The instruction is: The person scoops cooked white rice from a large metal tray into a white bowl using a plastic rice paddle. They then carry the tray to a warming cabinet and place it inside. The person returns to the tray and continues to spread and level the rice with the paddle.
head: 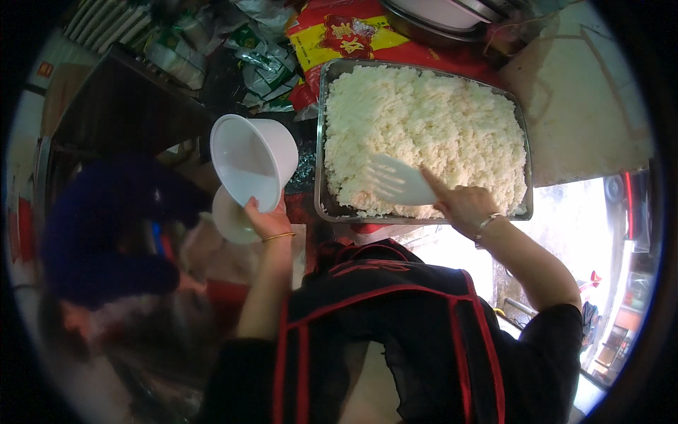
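A white plastic bowl (278, 143) is tilted on its side in my left hand (269, 218), its mouth facing left, with no food visible in it. My right hand (469, 206) grips a pale slotted spatula (405, 183), the index finger laid along it. The slotted blade touches the cooked white rice (424, 116) near its front left part. That rice fills a rectangular metal tray (319, 180) nearly to the rim. Below the bowl shows a round pale dish or lid (229, 220), partly hidden by my left hand.
Behind the tray lies a red and yellow printed sack (339, 37). Metal basins (439, 26) stand at the back right, and crumpled plastic packaging (265, 69) lies at the back left. Another person in a dark blue sleeve (111, 228) is close on my left. A pale board or tabletop (572, 111) is on the right.
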